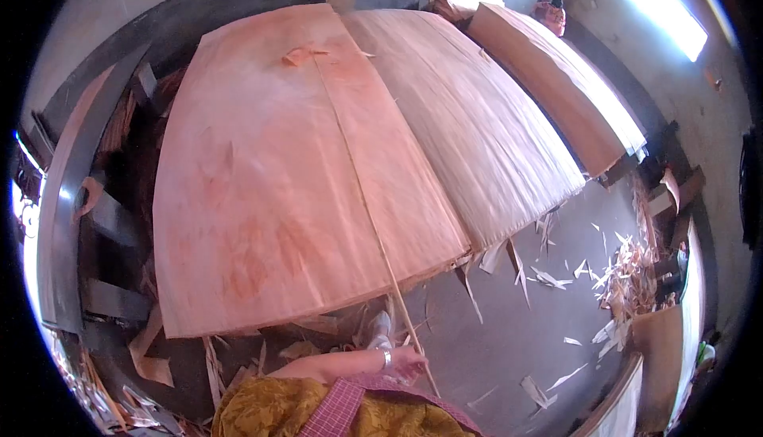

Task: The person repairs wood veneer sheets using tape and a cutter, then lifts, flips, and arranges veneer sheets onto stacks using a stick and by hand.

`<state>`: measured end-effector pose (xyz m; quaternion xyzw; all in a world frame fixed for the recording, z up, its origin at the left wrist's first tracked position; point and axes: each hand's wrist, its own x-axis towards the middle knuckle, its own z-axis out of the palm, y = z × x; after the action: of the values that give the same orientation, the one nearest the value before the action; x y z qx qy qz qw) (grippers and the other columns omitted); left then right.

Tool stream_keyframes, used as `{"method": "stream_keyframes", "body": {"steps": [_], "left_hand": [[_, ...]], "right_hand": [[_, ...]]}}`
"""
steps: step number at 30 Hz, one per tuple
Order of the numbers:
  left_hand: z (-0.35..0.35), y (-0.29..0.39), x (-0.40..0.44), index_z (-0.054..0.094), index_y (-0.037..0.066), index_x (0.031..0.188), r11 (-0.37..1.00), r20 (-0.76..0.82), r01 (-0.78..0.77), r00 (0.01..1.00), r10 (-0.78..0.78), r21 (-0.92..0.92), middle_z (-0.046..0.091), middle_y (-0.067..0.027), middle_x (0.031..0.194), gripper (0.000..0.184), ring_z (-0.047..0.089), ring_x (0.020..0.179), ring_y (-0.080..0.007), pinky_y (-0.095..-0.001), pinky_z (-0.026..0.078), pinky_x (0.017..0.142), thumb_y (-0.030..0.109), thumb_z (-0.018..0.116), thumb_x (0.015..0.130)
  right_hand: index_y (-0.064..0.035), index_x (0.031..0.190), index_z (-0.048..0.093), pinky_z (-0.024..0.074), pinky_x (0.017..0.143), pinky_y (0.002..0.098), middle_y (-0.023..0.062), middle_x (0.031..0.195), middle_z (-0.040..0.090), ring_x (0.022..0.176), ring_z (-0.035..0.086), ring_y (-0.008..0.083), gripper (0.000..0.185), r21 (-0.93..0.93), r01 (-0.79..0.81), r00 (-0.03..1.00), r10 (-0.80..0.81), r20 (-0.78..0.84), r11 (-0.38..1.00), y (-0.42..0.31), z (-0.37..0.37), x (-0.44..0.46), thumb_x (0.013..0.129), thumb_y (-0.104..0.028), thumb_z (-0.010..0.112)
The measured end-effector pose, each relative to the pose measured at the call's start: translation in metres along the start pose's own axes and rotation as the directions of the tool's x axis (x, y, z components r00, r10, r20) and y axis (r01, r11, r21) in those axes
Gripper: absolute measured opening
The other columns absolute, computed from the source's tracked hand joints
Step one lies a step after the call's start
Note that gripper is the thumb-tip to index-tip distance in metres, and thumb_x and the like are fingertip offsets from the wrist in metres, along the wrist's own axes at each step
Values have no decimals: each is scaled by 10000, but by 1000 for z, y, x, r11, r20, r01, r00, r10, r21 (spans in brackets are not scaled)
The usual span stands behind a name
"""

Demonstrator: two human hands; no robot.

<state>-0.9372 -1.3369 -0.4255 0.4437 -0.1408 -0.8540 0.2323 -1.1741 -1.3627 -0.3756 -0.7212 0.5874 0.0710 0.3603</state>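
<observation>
My left hand (407, 361), with a metal band at the wrist, is closed around a long thin wooden stick (355, 173). The stick stretches away over a large pinkish stack of wood veneer sheets (238, 175). At its far end lies a small orange-brown scrap of veneer (299, 56); whether the two touch I cannot tell. My forearm crosses in front of my yellow-green patterned garment and pink checked cloth, close to the stack's near edge. My right hand is out of view.
A paler veneer stack (477, 119) adjoins on the right, with a narrower brown stack (556, 79) beyond. Veneer scraps (628, 282) litter the grey floor (509, 334). A grey beam frame (67, 206) stands at left. A person (550, 16) is at the far back right.
</observation>
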Motion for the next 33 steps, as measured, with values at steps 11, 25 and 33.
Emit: {"method": "stream_keyframes", "body": {"steps": [11, 25, 33], "left_hand": [[-34, -44, 34, 632, 88, 1010, 997, -51, 33, 998, -37, -69, 675, -64, 839, 413, 648, 770, -193, -348, 523, 559, 481, 573, 901], [-170, -21, -155, 634, 9, 976, 842, -812, -527, 538, 227, -114, 667, -131, 832, 456, 667, 664, -248, -394, 517, 510, 444, 506, 924], [-230, -100, -184, 580, 63, 1038, 802, -872, -471, 124, 473, 368, 652, -82, 937, 346, 646, 751, -179, -318, 519, 579, 392, 502, 961]], "right_hand": [[-33, 743, 613, 421, 538, 392, 160, 639, 580, 577, 558, 281, 336, -40, 39, 999, -40, -23, 998, -3, 0, -4, 922, -318, 596], [-31, 757, 617, 426, 546, 409, 186, 652, 580, 581, 565, 322, 329, -172, 298, 950, -309, -39, 939, -73, 7, 16, 923, -314, 590], [-29, 765, 619, 429, 551, 418, 201, 660, 580, 583, 569, 346, 325, -210, 638, 766, -637, 83, 741, -142, 39, 45, 923, -312, 586]]}}
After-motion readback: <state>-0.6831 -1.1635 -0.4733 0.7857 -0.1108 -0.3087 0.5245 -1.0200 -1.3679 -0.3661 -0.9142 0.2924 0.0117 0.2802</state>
